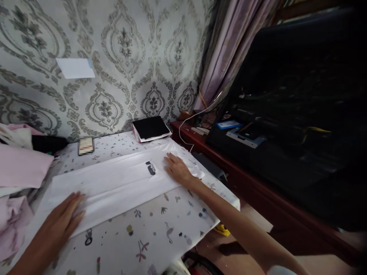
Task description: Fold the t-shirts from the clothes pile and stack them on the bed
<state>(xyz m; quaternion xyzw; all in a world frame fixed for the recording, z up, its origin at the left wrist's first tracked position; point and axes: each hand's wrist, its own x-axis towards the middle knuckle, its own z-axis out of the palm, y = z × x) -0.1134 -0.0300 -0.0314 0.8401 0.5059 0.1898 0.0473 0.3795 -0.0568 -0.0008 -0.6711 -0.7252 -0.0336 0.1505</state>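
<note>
A white garment [114, 183], folded into a long strip with a dark print near its right part, lies across the table. Flat on its right end rests my right hand [179, 170], fingers stretched out. My left hand [64, 215] is at the near left part of the strip, its fingers extended and the thumb apart, touching the fabric. Neither hand grips anything. Some soft creases run lengthwise along the garment.
The table wears a printed white cover [155, 229]. Pink clothes [25, 164] are heaped at the left. Toward the wall are a small pixelated item [86, 146] and a black-topped stack of papers [151, 128]. A dark-red cabinet [243, 172] with a large black screen [295, 107] stands at the right.
</note>
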